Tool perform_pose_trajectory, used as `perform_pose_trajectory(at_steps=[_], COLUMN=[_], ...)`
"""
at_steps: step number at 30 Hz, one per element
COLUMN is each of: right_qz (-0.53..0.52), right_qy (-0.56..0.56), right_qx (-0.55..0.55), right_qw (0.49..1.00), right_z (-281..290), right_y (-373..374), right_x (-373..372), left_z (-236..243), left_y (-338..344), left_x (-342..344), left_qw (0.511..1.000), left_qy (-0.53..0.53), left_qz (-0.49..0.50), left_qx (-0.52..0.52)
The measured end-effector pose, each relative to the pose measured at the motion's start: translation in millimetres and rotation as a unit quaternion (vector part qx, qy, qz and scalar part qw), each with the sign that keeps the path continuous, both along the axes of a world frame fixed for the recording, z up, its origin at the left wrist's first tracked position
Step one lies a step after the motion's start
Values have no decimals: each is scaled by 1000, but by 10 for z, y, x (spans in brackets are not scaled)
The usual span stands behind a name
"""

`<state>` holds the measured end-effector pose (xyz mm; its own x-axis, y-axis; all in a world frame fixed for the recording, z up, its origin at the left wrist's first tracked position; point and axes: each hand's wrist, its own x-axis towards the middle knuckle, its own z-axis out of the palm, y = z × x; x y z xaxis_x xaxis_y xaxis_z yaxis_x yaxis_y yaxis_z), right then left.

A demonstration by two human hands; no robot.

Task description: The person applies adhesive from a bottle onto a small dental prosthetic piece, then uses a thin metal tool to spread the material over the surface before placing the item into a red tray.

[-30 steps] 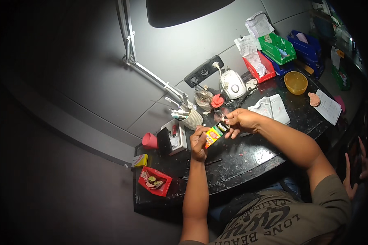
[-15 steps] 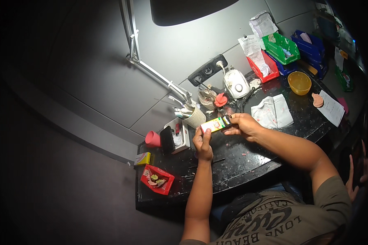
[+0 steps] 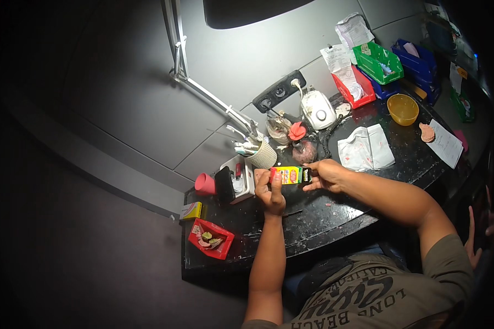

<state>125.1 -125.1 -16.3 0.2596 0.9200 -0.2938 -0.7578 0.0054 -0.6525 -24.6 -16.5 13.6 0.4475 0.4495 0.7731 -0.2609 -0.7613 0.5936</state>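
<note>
Between my two hands, above the black worktop [image 3: 335,219], is a small yellow box [image 3: 286,175] with red, green and black ends. My left hand [image 3: 271,194] grips its red end, the thumb lying across the front. At the dark end, the fingers of my right hand [image 3: 325,174] close on the box. Just behind it stand a rounded bottle [image 3: 304,152] with a red-orange top and a woven cup [image 3: 264,157] full of brushes and tools. A white container [image 3: 247,183] with a dark object leaning in it sits left of my left hand.
A white control unit [image 3: 316,109] stands near a black socket strip [image 3: 279,91]. White paper [image 3: 366,148] and a yellow bowl [image 3: 402,109] lie to the right, below red and green bins [image 3: 377,64]. A red bin [image 3: 211,239] and pink cup [image 3: 205,185] are at the left. A lamp arm [image 3: 208,97] reaches over.
The box has turned from a slant to nearly level, and its broad yellow face with small pictures now shows. Both hands have shifted slightly downward and keep their hold.
</note>
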Motion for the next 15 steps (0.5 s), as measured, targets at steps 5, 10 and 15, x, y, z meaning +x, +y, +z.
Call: perform_pose_trajectory(at_steps=[5, 10, 15], right_qz=[27, 9, -49], right_qy=[-6, -13, -160], right_qx=[-16, 9, 43], right_qw=[999, 1000, 985], right_z=[-23, 132, 251], right_y=[-12, -61, -144], right_x=[35, 26, 179], left_z=[-21, -108, -167], left_y=[48, 268, 431], left_x=[30, 4, -74], left_qw=[999, 997, 984], left_qy=[-34, -49, 42], left_qz=[2, 38, -59], left_qx=[-31, -43, -165])
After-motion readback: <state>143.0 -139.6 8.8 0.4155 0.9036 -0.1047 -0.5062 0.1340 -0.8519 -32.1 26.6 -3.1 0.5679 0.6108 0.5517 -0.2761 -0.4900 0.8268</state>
